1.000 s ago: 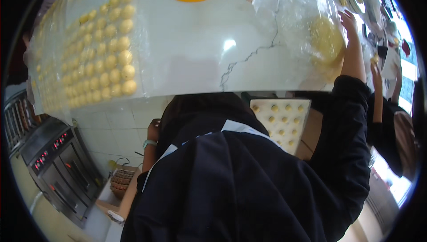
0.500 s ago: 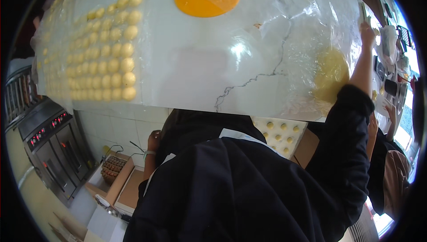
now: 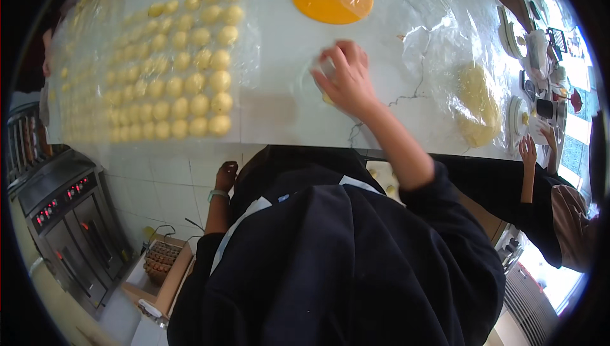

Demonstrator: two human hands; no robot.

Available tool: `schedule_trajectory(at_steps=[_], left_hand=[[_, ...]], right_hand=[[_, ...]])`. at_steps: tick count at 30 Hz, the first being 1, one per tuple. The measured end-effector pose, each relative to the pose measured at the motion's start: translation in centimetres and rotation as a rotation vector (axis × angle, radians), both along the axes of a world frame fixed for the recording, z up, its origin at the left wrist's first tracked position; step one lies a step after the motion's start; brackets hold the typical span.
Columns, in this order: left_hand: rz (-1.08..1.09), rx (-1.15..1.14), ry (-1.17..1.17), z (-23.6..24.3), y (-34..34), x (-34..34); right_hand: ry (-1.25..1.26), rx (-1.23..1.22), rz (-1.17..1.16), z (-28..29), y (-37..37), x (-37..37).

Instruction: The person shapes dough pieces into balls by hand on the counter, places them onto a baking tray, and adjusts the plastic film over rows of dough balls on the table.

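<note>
Right hand (image 3: 346, 82) fingers together, pinching a pale dough piece (image 3: 326, 97) on the white table (image 3: 279, 111). Left hand (image 3: 225, 174) hangs low (grip unclear). Dough balls (image 3: 184, 85) on plastic sheet.

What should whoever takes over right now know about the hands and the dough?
Right hand: fingers down on a small pale dough piece mid-table; grip unclear.
Left hand: a hand with a wristband hangs below the table edge, apparently empty; whose it is, I cannot tell.
Done: rows of dough balls lie on the plastic sheet at left.
Left: a large dough lump under plastic at right, unportioned. A flat orange disc lies at the far edge.
Another person's hand is at the right edge.
</note>
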State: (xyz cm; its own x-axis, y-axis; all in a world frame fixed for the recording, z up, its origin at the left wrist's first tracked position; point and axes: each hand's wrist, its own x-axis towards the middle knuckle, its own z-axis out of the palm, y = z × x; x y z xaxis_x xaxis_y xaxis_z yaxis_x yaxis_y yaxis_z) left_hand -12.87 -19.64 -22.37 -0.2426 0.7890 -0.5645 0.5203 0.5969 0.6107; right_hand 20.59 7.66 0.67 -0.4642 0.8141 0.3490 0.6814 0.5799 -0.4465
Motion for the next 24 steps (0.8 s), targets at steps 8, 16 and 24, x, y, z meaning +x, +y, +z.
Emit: schedule_trajectory(at_steps=[8, 16, 24], left_hand=[[0.184, -0.038, -0.212, -2.0, -0.2, -3.2], [0.276, -0.101, -0.212, -4.8, -3.1, -5.3], [0.449, -0.193, -0.274, -1.7, -1.3, -3.0]], right_hand=[[0.298, -0.253, 0.149, -1.9, -3.1, 2.8], [0.210, -0.305, 0.063, -1.2, -4.0, -3.6], [0.160, -0.088, -0.116, -0.8, 2.7, -4.1]])
